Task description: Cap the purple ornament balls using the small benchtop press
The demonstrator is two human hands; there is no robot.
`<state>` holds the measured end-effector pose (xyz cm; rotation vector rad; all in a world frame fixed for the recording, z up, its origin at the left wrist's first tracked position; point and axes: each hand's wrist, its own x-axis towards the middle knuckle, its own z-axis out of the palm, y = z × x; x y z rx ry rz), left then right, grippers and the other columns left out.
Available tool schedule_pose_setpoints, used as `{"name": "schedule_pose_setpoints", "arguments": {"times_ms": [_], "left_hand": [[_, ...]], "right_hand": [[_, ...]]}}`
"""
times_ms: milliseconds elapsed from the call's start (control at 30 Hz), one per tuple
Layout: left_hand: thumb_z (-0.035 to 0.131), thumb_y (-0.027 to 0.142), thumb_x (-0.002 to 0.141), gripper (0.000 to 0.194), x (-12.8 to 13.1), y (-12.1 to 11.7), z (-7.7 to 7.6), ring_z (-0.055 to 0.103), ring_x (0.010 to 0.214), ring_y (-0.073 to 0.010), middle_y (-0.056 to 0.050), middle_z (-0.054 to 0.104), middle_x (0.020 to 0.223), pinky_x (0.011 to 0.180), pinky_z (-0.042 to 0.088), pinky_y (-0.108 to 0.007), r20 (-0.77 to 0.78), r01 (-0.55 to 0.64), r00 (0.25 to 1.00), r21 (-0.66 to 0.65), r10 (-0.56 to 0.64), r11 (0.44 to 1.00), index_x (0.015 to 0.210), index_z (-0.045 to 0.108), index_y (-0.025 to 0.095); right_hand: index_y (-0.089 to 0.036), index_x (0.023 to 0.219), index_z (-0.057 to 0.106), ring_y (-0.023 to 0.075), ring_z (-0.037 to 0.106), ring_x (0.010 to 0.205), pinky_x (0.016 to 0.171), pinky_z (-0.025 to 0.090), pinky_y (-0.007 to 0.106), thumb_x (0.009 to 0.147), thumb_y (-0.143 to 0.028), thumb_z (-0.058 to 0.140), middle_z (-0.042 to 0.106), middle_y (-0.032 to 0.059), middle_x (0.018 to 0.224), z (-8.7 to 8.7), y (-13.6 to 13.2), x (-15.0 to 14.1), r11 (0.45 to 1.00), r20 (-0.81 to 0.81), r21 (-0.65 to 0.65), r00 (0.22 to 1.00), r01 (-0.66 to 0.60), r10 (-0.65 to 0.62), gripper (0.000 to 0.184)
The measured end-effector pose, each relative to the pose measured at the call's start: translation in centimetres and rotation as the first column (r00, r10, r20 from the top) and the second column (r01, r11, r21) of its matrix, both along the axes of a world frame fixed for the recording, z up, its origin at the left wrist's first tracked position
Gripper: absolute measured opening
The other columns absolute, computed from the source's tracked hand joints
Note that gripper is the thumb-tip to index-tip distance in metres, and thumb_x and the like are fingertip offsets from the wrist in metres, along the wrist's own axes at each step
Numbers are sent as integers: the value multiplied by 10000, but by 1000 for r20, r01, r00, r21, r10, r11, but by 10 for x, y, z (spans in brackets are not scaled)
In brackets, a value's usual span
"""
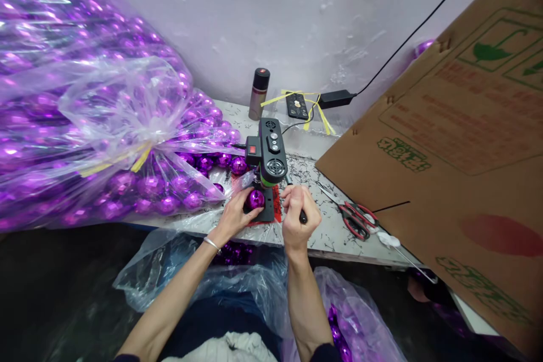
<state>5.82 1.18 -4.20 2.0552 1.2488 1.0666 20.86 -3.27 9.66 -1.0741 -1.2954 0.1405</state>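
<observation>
The black bench machine is standing on a worktop strewn with dark shavings. The left hand is pinching one faceted purple ball between thumb and fingers; this ball is sitting over the machine's base plate, on the near side of the upper housing. Whether it is touching the plate cannot be told. The right hand is curling in a fist round a lever handle, just right of the machine, the black end showing below the fingers. Left of the machine, a clear bag is holding many similar balls. Behind the machine, a canister is standing upright. Right of the machine, scissors are lying beside a cardboard box.
</observation>
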Motion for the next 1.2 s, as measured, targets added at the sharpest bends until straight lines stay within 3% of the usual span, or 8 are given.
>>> {"name": "schedule_pose_setpoints", "arguments": {"times_ms": [533, 700, 767, 833, 933, 1067, 1133, 1200], "left_hand": [[844, 527, 800, 664, -5, 1, 31, 693, 1306, -402, -166, 748, 1366, 1163, 518, -568, 158, 19, 987, -335, 36, 942, 1351, 686, 192], [774, 648, 843, 648, -21, -23, 40, 770, 1097, -324, -142, 807, 1193, 1035, 608, -483, 533, 233, 801, -696, 272, 679, 1275, 712, 169], [733, 653, 889, 586, -29, -34, 42, 781, 991, -291, -151, 818, 1101, 953, 639, -444, 637, 408, 684, -738, 356, 537, 1206, 737, 161], [729, 629, 918, 531, -33, -43, 42, 776, 939, -262, -150, 817, 1054, 917, 646, -415, 685, 500, 603, -724, 409, 475, 1173, 747, 164], [785, 664, 878, 548, -28, -55, 43, 762, 909, -233, -124, 815, 1026, 891, 642, -374, 704, 517, 570, -708, 424, 481, 1137, 759, 181], [762, 808, 814, 660, -10, -77, 48, 757, 900, -239, -101, 824, 976, 870, 625, -355, 680, 521, 708, -687, 193, 507, 1019, 806, 182], [698, 808, 864, 653, -6, -84, 54, 765, 921, -265, -99, 835, 969, 910, 620, -392, 587, 515, 808, -667, -45, 538, 1025, 834, 191], [688, 731, 914, 563, -10, -82, 63, 776, 978, -289, -84, 851, 1024, 972, 608, -425, 415, 411, 895, -623, -165, 665, 1113, 844, 227]], "right_hand": [[-239, 661, 502, 138, 618, 668, 631, 465, 300, 1088, -302, 457, 532, -25, 624, -4, -2, 0, 999, 20, -12, 999, 33, -33, 434], [-226, 748, 580, 141, 682, 738, 673, 539, 297, 1082, -316, 497, 677, 11, 767, -6, 0, 4, 1000, 34, 4, 999, -2, 2, 356], [-224, 951, 665, 149, 708, 803, 704, 576, 306, 1033, -400, 619, 745, 49, 980, -12, 1, 8, 999, 8, 40, 1000, 13, -13, 199], [-237, 1247, 646, 129, 696, 773, 692, 595, 300, 961, -475, 727, 740, 93, 1210, -23, 0, 9, 999, -43, 23, 998, 44, -43, 380], [-245, 1467, 540, 130, 722, 771, 676, 626, 292, 950, -504, 733, 722, 139, 1336, -49, -17, 5, 982, -28, -191, 1000, -2, -3, 610], [-240, 1488, 569, 268, 767, 1188, 942, 685, 407, 930, -488, 751, 751, 158, 1352, -98, -72, 0, 922, 174, -361, 960, -144, 218, 638], [-258, 1480, 578, 284, 753, 1242, 1004, 672, 448, 951, -444, 720, 746, 152, 1362, -128, -108, 11, 935, 217, -352, 969, -35, 118, 578], [-250, 1423, 617, 307, 777, 1159, 933, 684, 465, 922, -494, 732, 759, 153, 1286, -159, -142, 36, 898, 211, -369, 962, 241, -171, 569]]}}
